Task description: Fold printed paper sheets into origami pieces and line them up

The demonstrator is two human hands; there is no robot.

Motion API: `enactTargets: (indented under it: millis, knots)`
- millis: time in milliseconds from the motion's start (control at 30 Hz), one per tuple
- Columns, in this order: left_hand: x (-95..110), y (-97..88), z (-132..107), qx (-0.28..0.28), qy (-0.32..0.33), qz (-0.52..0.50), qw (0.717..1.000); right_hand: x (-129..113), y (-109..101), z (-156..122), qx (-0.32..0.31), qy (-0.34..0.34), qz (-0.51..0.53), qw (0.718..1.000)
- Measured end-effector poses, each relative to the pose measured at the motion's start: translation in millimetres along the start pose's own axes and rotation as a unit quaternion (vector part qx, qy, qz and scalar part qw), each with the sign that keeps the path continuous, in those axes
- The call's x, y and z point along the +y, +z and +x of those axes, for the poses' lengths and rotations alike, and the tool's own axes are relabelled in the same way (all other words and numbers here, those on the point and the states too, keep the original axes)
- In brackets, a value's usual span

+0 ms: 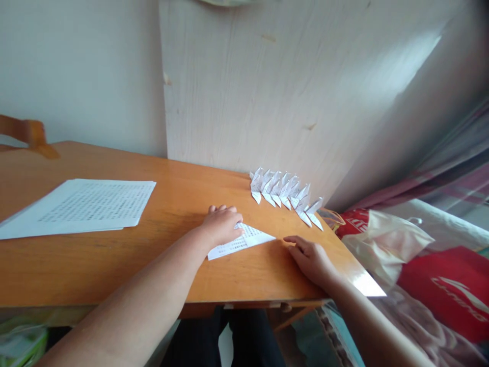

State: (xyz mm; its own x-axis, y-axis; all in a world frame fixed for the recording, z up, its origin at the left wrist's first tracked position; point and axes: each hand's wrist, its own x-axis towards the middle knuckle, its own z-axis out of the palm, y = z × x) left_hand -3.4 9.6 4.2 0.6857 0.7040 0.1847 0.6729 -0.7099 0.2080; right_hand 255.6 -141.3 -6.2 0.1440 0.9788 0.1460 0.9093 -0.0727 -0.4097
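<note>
A folded sheet of printed paper (pixel 254 236), pointed at its right end, lies on the wooden table in front of me. My left hand (pixel 222 224) holds the left part of this paper, with its thumb on the print and its fingers curled toward the far edge. Part of the sheet is hidden beneath that hand. My right hand (pixel 310 260) rests on the tabletop just right of the paper's tip, fingers loosely bent and apart, holding nothing. Beyond both hands stands a row of several folded paper figures (pixel 284 189) with pointed tips.
To the left lies a stack of printed sheets (pixel 101 204) on the table (pixel 183 191). A pale panel (pixel 244 102) rises behind the table. Past the right edge are a red bag (pixel 451 290) and a cream plastic bag (pixel 389 244). A wooden chair part (pixel 30 132) shows at far left.
</note>
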Motion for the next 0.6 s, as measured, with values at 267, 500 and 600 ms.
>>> enactTargets:
  millis: [267, 500, 600]
  knots:
    - [-4, -2.9, 4, -0.03, -0.044, -0.029, 0.998, -7, 6, -5, 0.045, -0.001, -0.01, 0.999]
    - [6, -14.5, -1, -0.05, -0.078, -0.015, 0.996, -9, 6, -5, 0.041, -0.004, -0.019, 0.999]
    - [11, -18.7, -1, -0.062, -0.092, -0.014, 0.994, -9, 5, -6, 0.042, 0.001, -0.011, 0.999]
